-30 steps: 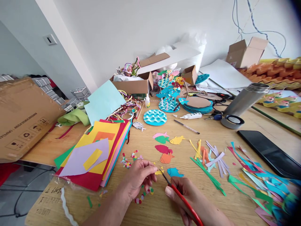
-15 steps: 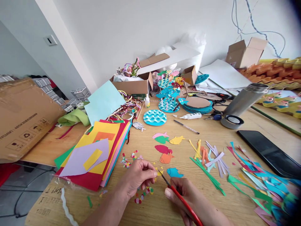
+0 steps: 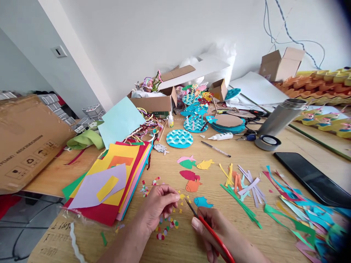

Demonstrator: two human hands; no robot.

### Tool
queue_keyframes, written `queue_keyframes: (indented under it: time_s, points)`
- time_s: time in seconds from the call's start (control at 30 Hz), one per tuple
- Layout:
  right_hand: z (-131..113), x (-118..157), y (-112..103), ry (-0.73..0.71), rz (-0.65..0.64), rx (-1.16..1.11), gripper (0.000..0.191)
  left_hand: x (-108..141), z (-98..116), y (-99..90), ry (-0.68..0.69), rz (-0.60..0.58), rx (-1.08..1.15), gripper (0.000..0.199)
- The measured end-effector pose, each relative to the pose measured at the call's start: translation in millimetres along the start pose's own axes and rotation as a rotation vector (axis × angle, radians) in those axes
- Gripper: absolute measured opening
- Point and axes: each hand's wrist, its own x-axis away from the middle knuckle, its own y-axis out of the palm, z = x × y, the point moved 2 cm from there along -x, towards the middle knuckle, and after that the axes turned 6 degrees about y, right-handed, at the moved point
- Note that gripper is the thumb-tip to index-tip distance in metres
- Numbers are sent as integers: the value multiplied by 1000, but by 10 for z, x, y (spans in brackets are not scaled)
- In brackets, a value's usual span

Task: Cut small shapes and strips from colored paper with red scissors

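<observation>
My left hand (image 3: 161, 204) pinches a tiny piece of yellow paper (image 3: 181, 196) between thumb and fingertips. Red-handled scissors (image 3: 210, 229) are held in my right hand (image 3: 221, 223), their blade tips pointing at the yellow piece, close beside it. Small yellow snippets lie on the table under the fingertips. Just beyond my right hand is a blue paper fish (image 3: 203, 202). Farther up lie an orange fish (image 3: 193, 185), a crimson fish (image 3: 189, 175), a yellow fish (image 3: 205, 164) and a green fish (image 3: 187, 163) overlapping a pink one. Coloured paper dots (image 3: 167, 228) are scattered near my left wrist.
Coloured paper sheets (image 3: 117, 153) are stacked at left, by a large carton (image 3: 30, 142). On the right are paper strips (image 3: 241, 206), offcuts (image 3: 304, 223), a phone (image 3: 309, 179) and a steel flask (image 3: 283, 117). A wavy blue disc (image 3: 179, 138), glue bottle (image 3: 221, 136) and pen (image 3: 216, 149) lie ahead.
The view has shifted slightly. The scissor tips have drawn a little away from the yellow paper, and more yellow snippets show below my left fingertips. Both hands keep their holds.
</observation>
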Motion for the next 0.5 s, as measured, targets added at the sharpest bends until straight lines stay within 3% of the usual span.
queue_keyframes:
  time_s: [0.3,0.5]
  points:
    - [-8,-32,4,35,33,-53,54,35,-58,89,-25,-89,-25,20]
    - [18,-50,-7,-14,3,-38,52,35,-96,105,-25,-144,-37,18]
